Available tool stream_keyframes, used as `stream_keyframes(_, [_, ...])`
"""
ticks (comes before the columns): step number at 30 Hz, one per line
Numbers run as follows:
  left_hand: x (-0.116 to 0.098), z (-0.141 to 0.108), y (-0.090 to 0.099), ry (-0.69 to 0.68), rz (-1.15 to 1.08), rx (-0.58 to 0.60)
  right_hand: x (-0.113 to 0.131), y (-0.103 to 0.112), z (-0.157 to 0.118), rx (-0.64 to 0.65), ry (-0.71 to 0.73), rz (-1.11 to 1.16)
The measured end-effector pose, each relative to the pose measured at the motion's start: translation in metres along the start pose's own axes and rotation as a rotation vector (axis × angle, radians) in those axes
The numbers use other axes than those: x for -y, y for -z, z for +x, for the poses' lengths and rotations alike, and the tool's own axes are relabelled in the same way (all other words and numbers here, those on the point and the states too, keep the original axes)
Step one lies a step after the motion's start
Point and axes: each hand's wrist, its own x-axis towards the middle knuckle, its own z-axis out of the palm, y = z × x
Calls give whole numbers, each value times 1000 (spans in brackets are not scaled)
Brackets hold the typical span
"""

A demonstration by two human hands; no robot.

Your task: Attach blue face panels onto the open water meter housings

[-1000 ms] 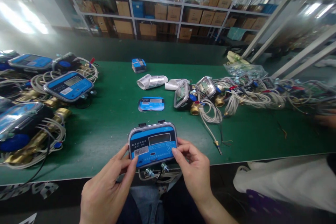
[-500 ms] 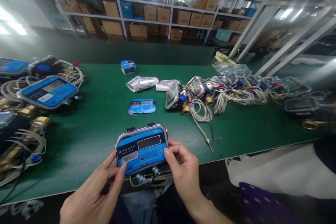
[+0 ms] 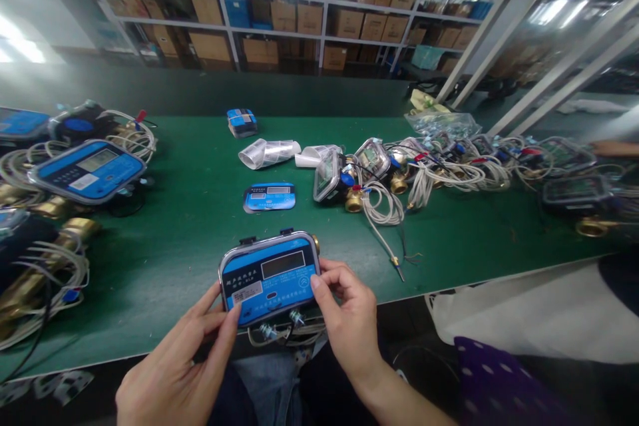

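Note:
Between my two hands is a meter (image 3: 287, 287) with a blue and black faceplate, a dark display window and a white barcode sticker, tilted up at the bench's front edge. My left hand (image 3: 187, 346) grips its lower left corner, thumb on the face near the sticker. At the right edge my right hand (image 3: 348, 313) pinches it, thumb on the front and fingers curled behind. Screws and cable show below the meter; its underside is mostly hidden. Just beyond it, loose blue faceplates (image 3: 270, 197) lie flat on the green bench (image 3: 200, 246).
Finished-looking blue-faced meters (image 3: 92, 170) with coiled cables crowd the left. Several clear-covered meters (image 3: 329, 180) with brass fittings line the right. Behind are a sticker roll (image 3: 269, 153), a banded faceplate stack (image 3: 242, 122) and a plastic bag (image 3: 442, 123). Another person's white garment (image 3: 514, 319) is at right.
Both hands keep the same hold on the meter. The view has shifted slightly, and part of another person's arm now shows at the far right.

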Motion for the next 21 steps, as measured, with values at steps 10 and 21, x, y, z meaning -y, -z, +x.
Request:
stream_keyframes(10, [-3,4,-1,-69,104,-17,0,-2,0,-18,22,-19])
stream_keyframes(21, [-3,6,0,-136,164,-6,6,1,3,9,13,-60])
